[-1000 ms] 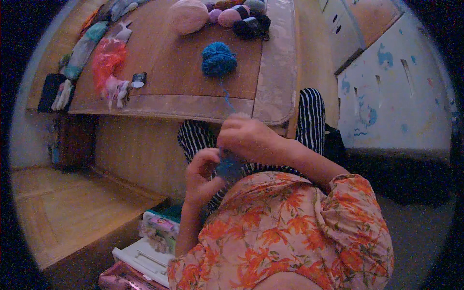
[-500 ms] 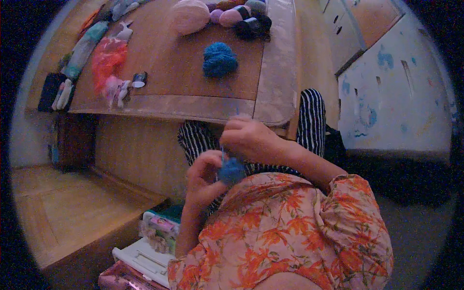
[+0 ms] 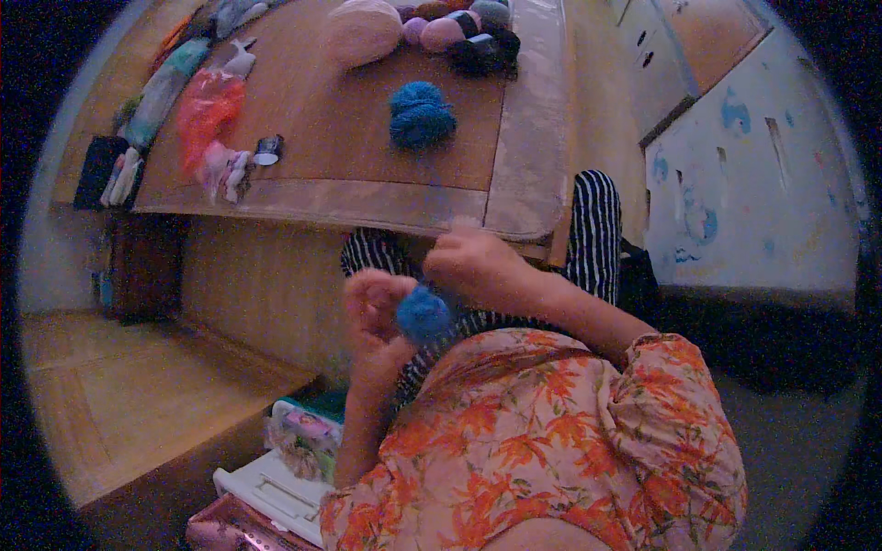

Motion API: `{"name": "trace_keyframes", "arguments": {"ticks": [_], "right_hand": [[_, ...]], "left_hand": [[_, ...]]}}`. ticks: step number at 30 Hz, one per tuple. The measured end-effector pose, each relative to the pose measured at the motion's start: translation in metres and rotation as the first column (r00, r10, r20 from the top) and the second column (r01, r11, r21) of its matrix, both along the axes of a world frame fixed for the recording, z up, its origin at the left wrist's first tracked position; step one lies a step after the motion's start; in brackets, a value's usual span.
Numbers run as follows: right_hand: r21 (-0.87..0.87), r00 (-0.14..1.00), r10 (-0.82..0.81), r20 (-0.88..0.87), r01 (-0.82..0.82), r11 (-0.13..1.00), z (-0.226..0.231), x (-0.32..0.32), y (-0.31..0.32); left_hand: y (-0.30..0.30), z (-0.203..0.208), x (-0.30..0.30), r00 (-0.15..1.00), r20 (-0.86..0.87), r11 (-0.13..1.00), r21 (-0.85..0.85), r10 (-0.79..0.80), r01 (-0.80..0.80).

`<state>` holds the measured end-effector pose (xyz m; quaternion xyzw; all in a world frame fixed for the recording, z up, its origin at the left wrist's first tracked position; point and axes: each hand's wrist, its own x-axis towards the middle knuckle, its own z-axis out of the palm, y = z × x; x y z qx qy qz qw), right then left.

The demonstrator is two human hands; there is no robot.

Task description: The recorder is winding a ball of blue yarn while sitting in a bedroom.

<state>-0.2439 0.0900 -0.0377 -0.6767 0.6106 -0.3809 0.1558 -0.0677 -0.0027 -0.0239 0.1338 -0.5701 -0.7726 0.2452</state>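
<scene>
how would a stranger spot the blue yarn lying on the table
Find the brown table beyond the striped trousers. On its right half, nearer the trousers than the big pale pink ball and black yarn, lies the blue yarn bundle. Its vivid blue sets it apart from both.

My top [image 3: 542, 432] is pale pink with orange flowers — my trousers [image 3: 594, 220], black-and-white striped. I see blue on my small yarn ball [image 3: 423, 314] and the yarn skein [image 3: 421, 115], pale pink on the large ball [image 3: 363, 35] — brown on the desk [image 3: 317, 110].
</scene>
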Motion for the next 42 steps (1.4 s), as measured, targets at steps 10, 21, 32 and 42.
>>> {"name": "trace_keyframes", "arguments": {"ticks": [10,21,32,42], "right_hand": [[0.008,0.987,0.113,0.115,-0.114,0.993,0.031,0.0,-0.008],[0.162,0.946,0.324,0.026,-0.324,0.932,0.01,0.025,-0.012],[0.098,0.991,0.133,-0.006,-0.132,0.986,-0.032,0.026,-0.015],[-0.135,0.999,0.02,0.029,-0.016,0.991,-0.02,-0.011,-0.032]], "left_hand": [[-0.029,-0.022,-0.011,0.982,0.184,0.968,-0.24,-0.029,0.074],[-0.057,-0.025,-0.007,0.98,0.061,0.963,-0.206,0.187,-0.171],[-0.042,-0.02,0.006,0.985,0.122,0.917,-0.393,0.125,-0.067],[-0.025,-0.025,-0.003,0.985,0.167,0.93,-0.356,-0.036,0.094]]}}
